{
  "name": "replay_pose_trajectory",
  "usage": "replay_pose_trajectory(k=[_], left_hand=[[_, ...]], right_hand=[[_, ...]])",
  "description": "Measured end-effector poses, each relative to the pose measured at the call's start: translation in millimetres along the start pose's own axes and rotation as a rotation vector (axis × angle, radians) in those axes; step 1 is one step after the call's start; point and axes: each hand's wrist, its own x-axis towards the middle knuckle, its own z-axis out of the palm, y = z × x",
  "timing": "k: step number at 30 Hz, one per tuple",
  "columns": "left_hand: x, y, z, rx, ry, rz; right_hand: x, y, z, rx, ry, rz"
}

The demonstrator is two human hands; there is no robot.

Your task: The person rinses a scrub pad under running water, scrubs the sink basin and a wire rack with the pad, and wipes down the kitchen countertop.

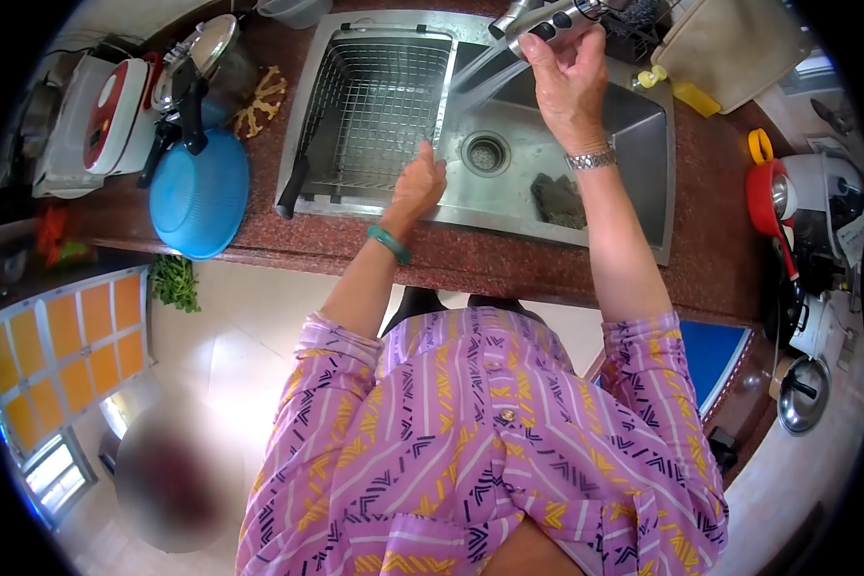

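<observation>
Right hand (pixel 568 88) closed round faucet sprayer (pixel 553 19), aimed left; wire basket (pixel 374 108) by sink's (pixel 509 224) left edge gripped at near-right corner by left hand (pixel 420 184).

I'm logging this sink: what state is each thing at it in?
Faucet head: running, spraying water
Right hand: gripping the faucet head
Wire basket: set inside the sink
Left hand: curled at the wire basket's rim, grip unclear
Drain: uncovered
Dark scrubber or cloth: crumpled in the sink
Shirt sleeves: rolled up
</observation>
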Motion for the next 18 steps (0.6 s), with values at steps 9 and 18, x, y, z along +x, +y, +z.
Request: replay_pose_trajectory(k=[9,18], left_hand=[[10,11,15,-0.02,0.033,0.015],[12,7,8,0.0,0.086,-0.051]], right_hand=[[0,-47,-6,0.229,-0.061,0.168],[-1,-42,-30,0.161,-0.133,0.156]])
